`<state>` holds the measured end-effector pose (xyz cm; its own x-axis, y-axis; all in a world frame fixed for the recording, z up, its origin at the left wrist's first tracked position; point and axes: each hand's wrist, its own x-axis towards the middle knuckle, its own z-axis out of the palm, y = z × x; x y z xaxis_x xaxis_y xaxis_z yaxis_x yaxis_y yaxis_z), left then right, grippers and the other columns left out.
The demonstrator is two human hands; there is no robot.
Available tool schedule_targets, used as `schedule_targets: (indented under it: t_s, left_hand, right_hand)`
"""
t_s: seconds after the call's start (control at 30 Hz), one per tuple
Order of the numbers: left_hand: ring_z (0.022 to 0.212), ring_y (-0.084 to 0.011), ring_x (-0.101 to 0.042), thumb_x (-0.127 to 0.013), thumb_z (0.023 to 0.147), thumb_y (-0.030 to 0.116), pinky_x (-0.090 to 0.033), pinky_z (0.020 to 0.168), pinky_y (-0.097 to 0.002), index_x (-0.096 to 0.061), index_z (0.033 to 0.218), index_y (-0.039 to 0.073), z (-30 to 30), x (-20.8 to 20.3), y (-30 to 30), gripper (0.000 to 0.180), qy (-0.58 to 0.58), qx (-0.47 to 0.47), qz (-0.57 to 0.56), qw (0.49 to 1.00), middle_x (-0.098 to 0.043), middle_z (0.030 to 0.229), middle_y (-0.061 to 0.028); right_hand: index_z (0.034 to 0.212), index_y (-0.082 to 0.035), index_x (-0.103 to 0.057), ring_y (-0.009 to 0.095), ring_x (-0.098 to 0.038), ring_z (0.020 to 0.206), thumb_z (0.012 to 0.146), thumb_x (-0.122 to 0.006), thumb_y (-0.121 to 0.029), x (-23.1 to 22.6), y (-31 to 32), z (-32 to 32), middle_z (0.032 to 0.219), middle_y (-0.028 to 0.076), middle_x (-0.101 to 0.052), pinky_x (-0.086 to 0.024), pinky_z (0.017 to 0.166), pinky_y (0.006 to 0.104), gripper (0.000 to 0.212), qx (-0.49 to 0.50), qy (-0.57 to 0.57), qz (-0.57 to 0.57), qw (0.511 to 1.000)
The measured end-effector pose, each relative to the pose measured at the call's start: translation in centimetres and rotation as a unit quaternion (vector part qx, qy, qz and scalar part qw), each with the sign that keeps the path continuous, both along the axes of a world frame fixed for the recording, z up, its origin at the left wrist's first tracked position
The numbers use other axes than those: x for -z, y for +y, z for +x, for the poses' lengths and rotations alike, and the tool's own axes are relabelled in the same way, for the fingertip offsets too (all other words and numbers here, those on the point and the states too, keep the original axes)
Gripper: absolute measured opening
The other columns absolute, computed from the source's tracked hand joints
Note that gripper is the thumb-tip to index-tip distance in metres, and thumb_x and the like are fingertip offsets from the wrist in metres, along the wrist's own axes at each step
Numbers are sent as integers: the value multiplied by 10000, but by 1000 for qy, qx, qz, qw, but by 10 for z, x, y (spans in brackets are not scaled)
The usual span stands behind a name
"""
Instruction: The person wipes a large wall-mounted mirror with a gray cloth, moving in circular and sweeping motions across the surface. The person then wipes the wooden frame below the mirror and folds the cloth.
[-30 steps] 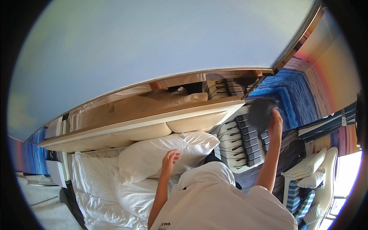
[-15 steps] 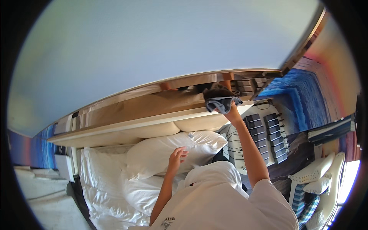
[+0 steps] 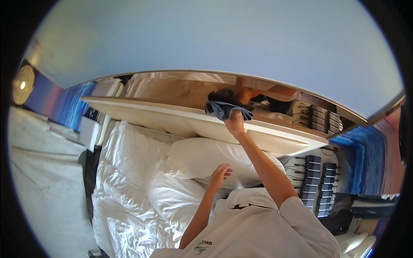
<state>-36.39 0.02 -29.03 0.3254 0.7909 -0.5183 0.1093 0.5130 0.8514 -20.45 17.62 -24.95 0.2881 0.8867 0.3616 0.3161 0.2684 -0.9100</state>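
White bedding fills the left of the view, a rumpled duvet (image 3: 129,189) spread across the bed right up to its head end, with a plump pillow (image 3: 202,159) lying against the cream headboard (image 3: 142,116). Moving across, the left hand (image 3: 220,174) hovers just above the pillow's near edge, fingers loosely spread, gripping nothing and seemingly not quite touching the fabric. Further right and higher, the right arm stretches up and the right hand (image 3: 235,123) is clenched on a grey-blue cloth (image 3: 226,109), pressing it against the headboard's top edge where it meets the mirrored panel (image 3: 180,88) behind. The cloth sits directly above the knuckles, bunched and draping over both sides of the fist, its folds in contact with the ledge. It looks soft, light and floppy, so it should crumple freely and needs a full-palm grip in the middle of the bunch rather than a pinch at a corner, which would let it trail. Nothing fragile about it, and it should not slip. Off to the far right, beside the bed, rows of small dark boxes with cables (image 3: 316,185) sit on a white surface, well apart from both hands.
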Motion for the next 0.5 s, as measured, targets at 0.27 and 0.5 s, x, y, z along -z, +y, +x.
schedule_targets:
  t_s: [0.27,0.5]
  left_hand:
    - [911,-131,-581,-413,943,374,-423,805,-285,-578,1162,121,-37,-7,-5,373,18,-57,4,998,-649,1026,-51]
    - [882,-132,-593,-418,938,364,-430,779,-277,-580,1150,117,-40,-6,-7,364,40,-25,-1,999,-653,1017,-56]
  right_hand:
    - [697,-46,-646,328,-637,669,688,-657,-100,-11,27,-52,670,179,-604,-480,597,342,56,32,42,26,998]
    - [849,22,-678,33,-530,726,725,-571,96,-41,-39,53,759,-6,-664,-449,686,208,179,-34,98,111,988]
